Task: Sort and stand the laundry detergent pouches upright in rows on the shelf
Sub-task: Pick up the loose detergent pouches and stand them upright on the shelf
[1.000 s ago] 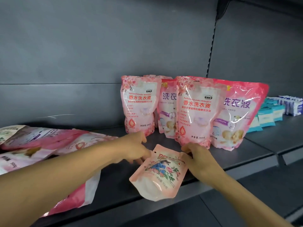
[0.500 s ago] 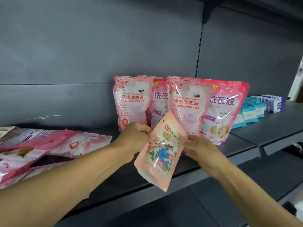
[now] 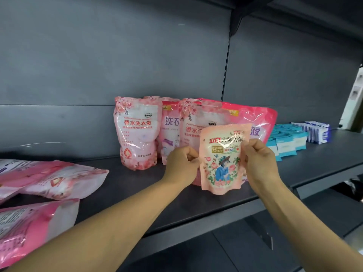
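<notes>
I hold a small peach pouch (image 3: 222,160) with a flower picture upright, its base just above the dark shelf (image 3: 137,193). My left hand (image 3: 181,165) pinches its left edge and my right hand (image 3: 259,163) pinches its right edge. Behind it several pink detergent pouches stand upright in a group: a pale pink one (image 3: 137,132) at the left, a pink-topped one (image 3: 170,126) behind, another pale one (image 3: 193,122), and a large bright pink one (image 3: 257,122) at the right, partly hidden by the held pouch.
Several pink pouches (image 3: 53,179) lie flat in a pile at the shelf's left end. Teal packets (image 3: 288,138) and blue-white packets (image 3: 318,132) sit in rows at the right. A slotted upright (image 3: 225,65) divides the grey back panel. Another shelf is below.
The small pouch has been lifted from lying flat at the shelf's front edge, turned upright and moved toward the standing group. Both hands rose with it.
</notes>
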Motion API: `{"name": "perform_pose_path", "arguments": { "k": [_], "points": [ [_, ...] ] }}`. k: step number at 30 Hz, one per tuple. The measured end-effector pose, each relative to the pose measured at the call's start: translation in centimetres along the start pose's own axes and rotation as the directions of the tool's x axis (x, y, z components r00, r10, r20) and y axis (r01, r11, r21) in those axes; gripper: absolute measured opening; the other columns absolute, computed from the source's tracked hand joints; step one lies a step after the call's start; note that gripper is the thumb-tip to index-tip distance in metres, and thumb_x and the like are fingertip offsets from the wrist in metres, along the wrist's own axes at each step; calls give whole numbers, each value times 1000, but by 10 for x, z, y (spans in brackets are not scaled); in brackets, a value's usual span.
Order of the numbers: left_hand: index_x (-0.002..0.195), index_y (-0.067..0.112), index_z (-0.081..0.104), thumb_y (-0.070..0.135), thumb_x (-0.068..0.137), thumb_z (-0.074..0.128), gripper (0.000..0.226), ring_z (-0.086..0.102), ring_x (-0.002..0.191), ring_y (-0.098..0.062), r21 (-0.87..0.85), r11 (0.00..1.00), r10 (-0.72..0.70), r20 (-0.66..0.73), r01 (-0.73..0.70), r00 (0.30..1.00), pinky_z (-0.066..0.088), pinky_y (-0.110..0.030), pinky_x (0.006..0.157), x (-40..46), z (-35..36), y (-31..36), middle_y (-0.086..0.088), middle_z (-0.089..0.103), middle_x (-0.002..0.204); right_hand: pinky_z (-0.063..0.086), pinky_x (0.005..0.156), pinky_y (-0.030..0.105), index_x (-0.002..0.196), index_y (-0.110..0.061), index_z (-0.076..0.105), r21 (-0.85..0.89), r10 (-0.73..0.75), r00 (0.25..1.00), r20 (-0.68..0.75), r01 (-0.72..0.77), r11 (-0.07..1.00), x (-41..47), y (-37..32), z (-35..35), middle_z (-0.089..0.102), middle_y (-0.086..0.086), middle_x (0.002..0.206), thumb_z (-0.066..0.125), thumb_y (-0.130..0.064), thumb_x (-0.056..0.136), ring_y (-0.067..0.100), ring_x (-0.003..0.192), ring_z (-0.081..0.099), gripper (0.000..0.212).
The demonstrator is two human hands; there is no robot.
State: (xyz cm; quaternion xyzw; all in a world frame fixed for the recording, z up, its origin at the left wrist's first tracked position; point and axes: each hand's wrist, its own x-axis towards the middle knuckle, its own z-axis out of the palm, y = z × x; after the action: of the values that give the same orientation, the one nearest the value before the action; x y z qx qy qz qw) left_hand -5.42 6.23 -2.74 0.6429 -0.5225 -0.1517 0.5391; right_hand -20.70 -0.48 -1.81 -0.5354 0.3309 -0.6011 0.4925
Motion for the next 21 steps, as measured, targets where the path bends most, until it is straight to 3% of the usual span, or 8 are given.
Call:
{"name": "perform_pose_path", "arguments": {
  "k": [3,5,9,11,15,19,21],
  "points": [
    [70,23,57,12,87,63,21,60,73,-8,65,998,-16,-12,17,1000,44,-14,65,2,9,-5,3,64,82,44,51,19,66,-14,49,27,-11,1000,-7,11,1000,2,15,-7,56,-7,51,47,-8,97,6,50,51,32],
    [69,27,58,16,87,64,21,62,79,-13,89,996,-25,-8,26,1000,46,-18,70,3,11,-8,-3,66,92,47,51,18,71,-13,54,38,-26,1000,17,26,999,2,18,-11,59,-10,52,46,-6,97,5,51,56,28],
    [79,26,62,15,86,65,13,61,84,-10,138,990,-13,18,10,1000,49,-24,80,-3,4,-9,1,65,96,50,54,13,103,-12,56,-102,-57,994,88,66,993,-4,16,-16,69,-5,91,51,-7,95,-1,73,67,11],
    [92,23,62,13,86,64,12,59,81,-7,165,986,3,41,-9,999,46,-18,76,-8,-3,-8,8,63,89,54,69,18,118,-15,49,-236,-131,986,107,153,960,-6,16,-19,63,-5,110,57,-11,92,2,93,63,28],
    [107,19,59,13,87,63,21,56,81,-3,227,973,23,62,-37,998,47,-17,78,-25,-17,-3,11,59,91,33,98,20,134,-16,37,-486,-364,917,165,396,779,-22,9,-23,40,-8,126,66,-14,85,5,119,39,58],
    [113,22,56,13,87,63,29,55,93,-6,295,954,28,71,-48,997,44,-18,86,-45,-36,0,13,55,98,14,102,0,132,-7,40,-554,-589,749,304,642,530,-44,4,-15,36,9,137,70,-6,80,12,128,27,60],
    [119,22,54,16,87,64,34,53,98,-4,374,925,44,71,-68,996,40,-15,85,-56,-50,-1,14,53,102,15,101,-1,127,-7,47,-498,-597,694,403,713,493,-56,2,-3,39,9,134,70,-4,79,12,126,31,53]
  ]
}}
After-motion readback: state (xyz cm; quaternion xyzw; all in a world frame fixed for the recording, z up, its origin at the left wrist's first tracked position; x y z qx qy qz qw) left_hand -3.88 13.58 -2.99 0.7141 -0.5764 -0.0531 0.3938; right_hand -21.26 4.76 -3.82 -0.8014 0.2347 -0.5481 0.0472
